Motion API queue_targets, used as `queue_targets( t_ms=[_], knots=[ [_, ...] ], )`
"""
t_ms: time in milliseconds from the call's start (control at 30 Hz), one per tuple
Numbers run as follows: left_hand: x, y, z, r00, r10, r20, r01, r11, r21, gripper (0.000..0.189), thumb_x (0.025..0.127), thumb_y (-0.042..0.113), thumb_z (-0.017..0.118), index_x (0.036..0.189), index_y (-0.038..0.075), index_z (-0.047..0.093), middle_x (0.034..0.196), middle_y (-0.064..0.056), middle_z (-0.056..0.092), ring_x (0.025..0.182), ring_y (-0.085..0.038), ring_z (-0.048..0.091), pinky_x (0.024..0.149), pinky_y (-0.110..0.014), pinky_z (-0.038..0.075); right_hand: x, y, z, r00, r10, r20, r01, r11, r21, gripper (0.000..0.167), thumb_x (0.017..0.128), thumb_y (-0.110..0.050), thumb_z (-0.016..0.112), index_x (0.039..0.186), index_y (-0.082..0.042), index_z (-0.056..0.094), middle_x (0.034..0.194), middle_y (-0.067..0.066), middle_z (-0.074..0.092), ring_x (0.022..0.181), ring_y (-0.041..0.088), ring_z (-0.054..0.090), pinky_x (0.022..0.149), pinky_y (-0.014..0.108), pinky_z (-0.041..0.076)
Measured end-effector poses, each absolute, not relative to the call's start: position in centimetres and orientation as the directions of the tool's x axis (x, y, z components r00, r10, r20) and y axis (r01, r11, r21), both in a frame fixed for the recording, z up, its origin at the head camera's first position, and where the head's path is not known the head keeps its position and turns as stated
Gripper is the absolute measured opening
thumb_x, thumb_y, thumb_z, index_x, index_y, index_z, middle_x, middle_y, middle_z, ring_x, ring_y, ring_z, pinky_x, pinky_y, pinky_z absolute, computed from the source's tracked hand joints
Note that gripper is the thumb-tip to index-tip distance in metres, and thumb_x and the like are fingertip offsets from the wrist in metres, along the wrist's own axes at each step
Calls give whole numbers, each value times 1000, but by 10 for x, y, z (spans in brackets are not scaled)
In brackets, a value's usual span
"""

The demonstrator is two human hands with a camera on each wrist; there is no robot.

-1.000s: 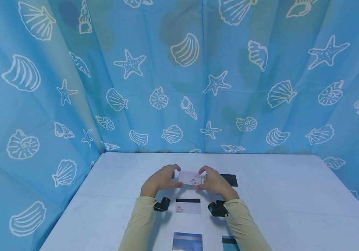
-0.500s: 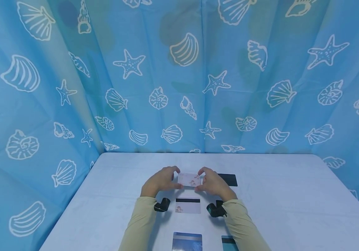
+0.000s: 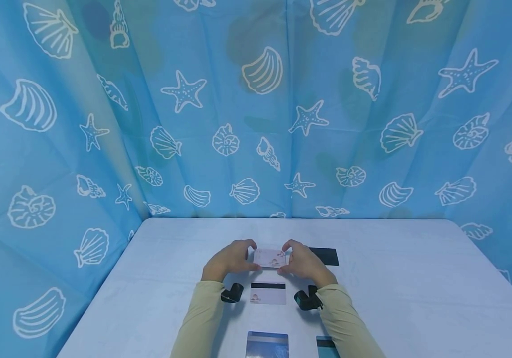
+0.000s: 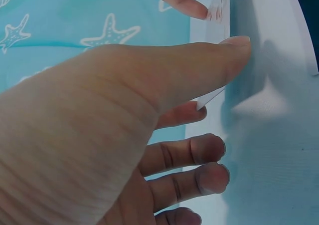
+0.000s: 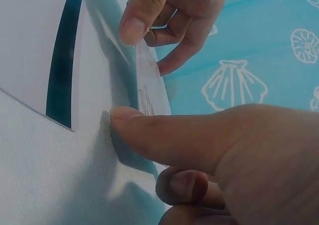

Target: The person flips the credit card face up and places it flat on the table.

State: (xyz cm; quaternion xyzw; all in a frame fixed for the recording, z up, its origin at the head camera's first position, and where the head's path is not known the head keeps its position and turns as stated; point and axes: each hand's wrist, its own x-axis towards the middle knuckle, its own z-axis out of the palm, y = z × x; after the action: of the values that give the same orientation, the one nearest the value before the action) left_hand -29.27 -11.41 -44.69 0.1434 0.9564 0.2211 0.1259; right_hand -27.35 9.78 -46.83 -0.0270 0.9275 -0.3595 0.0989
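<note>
- The left hand (image 3: 231, 258) pinches the left end of a pale pink card (image 3: 269, 257), thumb at the near edge and a finger toward the far edge; the grip is only as wide as the card.
- The right hand (image 3: 305, 261) pinches the right end of the same card in a matching way.
- The pale pink card lies level or nearly so between the hands, close over the white table (image 3: 171, 268); whether an edge touches the surface cannot be told.
- Its face carries small reddish print, mostly toward the right; any lettering there is too small to read.
- Just nearer the person lies a striped card (image 3: 271, 297), with a black band along its far edge and a pinkish motif at lower left.
- Nearer again, a blue card (image 3: 267, 346) has a paler stripe and a whitish picture, its detail unclear.
- A teal card (image 3: 327, 352) with a dark band sits by the right sleeve (image 3: 350, 318), which partly covers it.
- A black card (image 3: 327, 256) lies beyond the right hand, partly hidden by it.
</note>
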Motion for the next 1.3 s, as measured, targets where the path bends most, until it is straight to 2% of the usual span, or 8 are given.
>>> queue_targets(
  t_ms=[333,1300],
  knots=[
    [-292,-113,-450,-929,314,-197,193,863,466,61,84,34,86,135,12,62,129,-13,69,102,-25,62,100,-51,55,-273,97,-471,-980,-118,-160,18,750,-661,60,81,-17,89,131,-8,58,96,8,65,78,21,58,67,31,46],
    [-293,-113,-454,-929,302,-213,179,871,457,58,84,36,86,133,14,63,128,-11,68,103,-24,61,100,-52,54,-273,97,-471,-981,-106,-165,24,772,-635,57,81,-20,89,129,-9,60,106,10,67,87,22,60,80,40,53]
  ],
)
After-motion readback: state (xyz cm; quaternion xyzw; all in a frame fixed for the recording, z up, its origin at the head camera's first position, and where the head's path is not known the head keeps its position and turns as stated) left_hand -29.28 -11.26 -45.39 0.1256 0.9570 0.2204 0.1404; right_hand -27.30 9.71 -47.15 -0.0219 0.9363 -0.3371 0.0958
